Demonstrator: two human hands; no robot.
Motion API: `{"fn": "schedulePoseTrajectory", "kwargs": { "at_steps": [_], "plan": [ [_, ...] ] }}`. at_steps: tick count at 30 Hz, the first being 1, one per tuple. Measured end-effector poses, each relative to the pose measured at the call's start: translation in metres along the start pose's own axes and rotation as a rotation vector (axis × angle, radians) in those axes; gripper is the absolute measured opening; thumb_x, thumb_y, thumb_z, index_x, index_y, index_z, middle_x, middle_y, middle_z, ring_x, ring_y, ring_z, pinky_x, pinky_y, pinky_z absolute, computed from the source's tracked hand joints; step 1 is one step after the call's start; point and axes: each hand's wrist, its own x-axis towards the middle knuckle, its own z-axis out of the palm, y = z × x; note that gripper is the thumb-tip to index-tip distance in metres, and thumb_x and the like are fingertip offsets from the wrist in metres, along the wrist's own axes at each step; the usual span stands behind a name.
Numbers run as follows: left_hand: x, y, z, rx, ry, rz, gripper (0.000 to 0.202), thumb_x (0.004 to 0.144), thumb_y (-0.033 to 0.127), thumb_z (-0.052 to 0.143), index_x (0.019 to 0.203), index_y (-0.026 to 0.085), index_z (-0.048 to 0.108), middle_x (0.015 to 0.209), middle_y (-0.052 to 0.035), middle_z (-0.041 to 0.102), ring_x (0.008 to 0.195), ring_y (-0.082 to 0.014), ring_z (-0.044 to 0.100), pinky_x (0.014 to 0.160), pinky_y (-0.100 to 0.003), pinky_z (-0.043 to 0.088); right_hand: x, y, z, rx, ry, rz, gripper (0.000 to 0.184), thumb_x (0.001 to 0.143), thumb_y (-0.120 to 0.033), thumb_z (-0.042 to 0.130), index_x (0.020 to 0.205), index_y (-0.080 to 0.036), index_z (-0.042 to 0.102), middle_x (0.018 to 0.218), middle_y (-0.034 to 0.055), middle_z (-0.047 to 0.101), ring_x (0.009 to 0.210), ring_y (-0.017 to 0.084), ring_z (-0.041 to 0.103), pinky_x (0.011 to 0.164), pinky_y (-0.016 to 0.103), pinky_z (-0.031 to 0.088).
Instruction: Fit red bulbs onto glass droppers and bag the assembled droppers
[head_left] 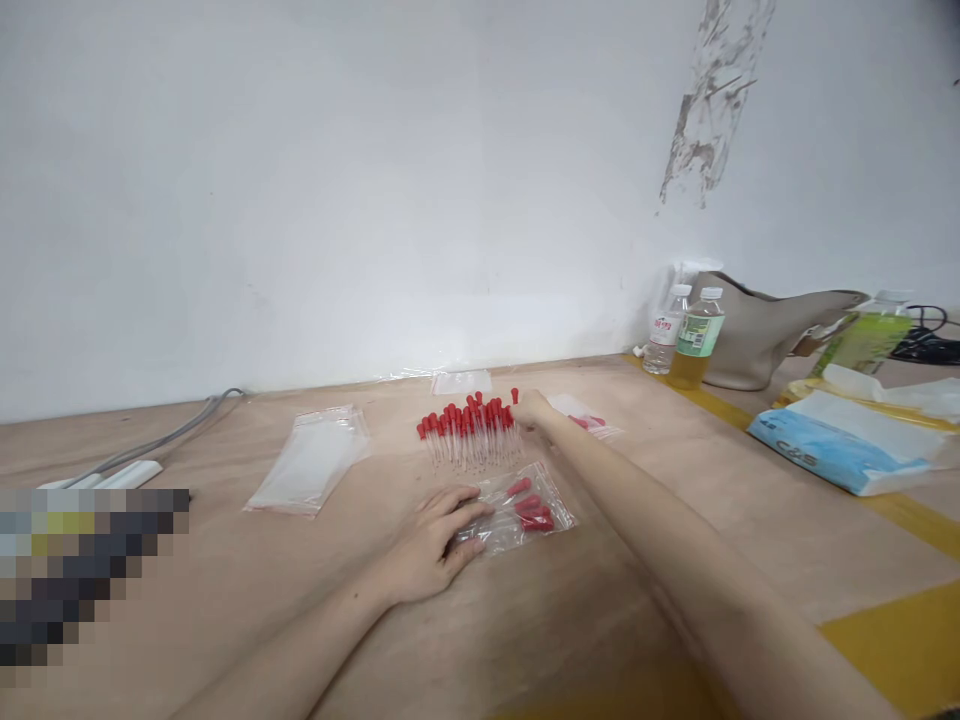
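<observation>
My left hand [431, 540] lies on the near-left part of a clear plastic bag [499, 535], its fingers stretched and apart. Several red dropper bulbs [527, 503] show inside that bag. Beyond it is a pile of clear droppers with red bulbs [472, 422], lying side by side. At the pile's right edge my right hand [534, 411] is closed, its fingers pinching a dropper [514, 396] whose red bulb sticks up above the fingertips. The dropper's lower part is hard to make out. Partly behind my right wrist lies another clear bag [604, 425] with red bulbs in it.
A stack of clear zip bags [311, 460] lies to the left, and another flat bag [461, 382] by the wall. At right stand two drink bottles [697, 340], a grey-beige container [757, 330] and a blue tissue pack [832, 440]. A grey cable [161, 440] runs along the left.
</observation>
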Motion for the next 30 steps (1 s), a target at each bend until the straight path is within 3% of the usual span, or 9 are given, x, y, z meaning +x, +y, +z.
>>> {"fn": "schedulePoseTrajectory", "kwargs": {
  "at_steps": [6,9,13,17,21,30],
  "plan": [
    [0.001,0.001,-0.002,0.013,-0.015,-0.007,0.036,0.084,0.036,0.040,0.120,0.028,0.044,0.128,-0.0042,0.040,0.116,-0.0224,0.036,0.096,-0.041,0.031,-0.054,0.034,-0.041,0.181,0.042,0.051,0.046,0.070,-0.014,0.039,0.115,-0.015,0.027,0.042,-0.0090,0.041,0.034,0.010,0.044,0.035,0.019,0.036],
    [0.001,0.000,-0.002,-0.005,-0.004,-0.008,0.036,0.084,0.036,0.040,0.119,0.028,0.044,0.128,-0.0040,0.040,0.116,-0.0224,0.037,0.097,-0.041,0.031,-0.086,0.055,-0.050,0.514,0.115,0.042,0.052,0.065,-0.015,0.042,0.114,-0.020,0.025,0.046,-0.0105,0.042,0.035,0.009,0.044,0.036,0.018,0.038],
    [0.001,0.000,-0.001,-0.055,0.018,-0.014,0.034,0.083,0.036,0.043,0.115,0.027,0.048,0.126,-0.0039,0.043,0.114,-0.0220,0.039,0.096,-0.040,0.033,-0.104,0.067,-0.045,0.734,0.237,0.060,0.049,0.062,-0.017,0.043,0.107,-0.023,0.025,0.055,-0.0102,0.045,0.038,0.008,0.047,0.037,0.021,0.043],
    [0.000,0.000,0.000,-0.101,0.061,-0.024,0.031,0.081,0.036,0.047,0.111,0.026,0.051,0.122,-0.0040,0.046,0.112,-0.0205,0.042,0.094,-0.037,0.036,-0.107,0.069,-0.034,0.728,0.273,0.022,0.044,0.062,-0.020,0.046,0.101,-0.024,0.026,0.059,-0.0096,0.045,0.040,0.010,0.049,0.038,0.024,0.046],
    [0.000,-0.001,0.001,-0.114,0.066,-0.019,0.031,0.081,0.036,0.047,0.110,0.025,0.051,0.121,-0.0037,0.047,0.111,-0.0193,0.043,0.094,-0.035,0.037,-0.109,0.069,-0.025,0.732,0.249,0.009,0.045,0.062,-0.019,0.052,0.098,-0.025,0.026,0.066,-0.0073,0.047,0.046,0.011,0.054,0.045,0.028,0.052],
    [0.000,-0.001,0.001,-0.102,0.041,-0.035,0.033,0.081,0.037,0.047,0.113,0.026,0.050,0.124,-0.0039,0.045,0.114,-0.0200,0.041,0.096,-0.038,0.034,-0.119,0.055,-0.016,0.833,0.117,0.089,0.039,0.062,-0.018,0.058,0.088,-0.024,0.030,0.059,-0.0092,0.048,0.051,0.011,0.058,0.052,0.027,0.053]
  ]
}}
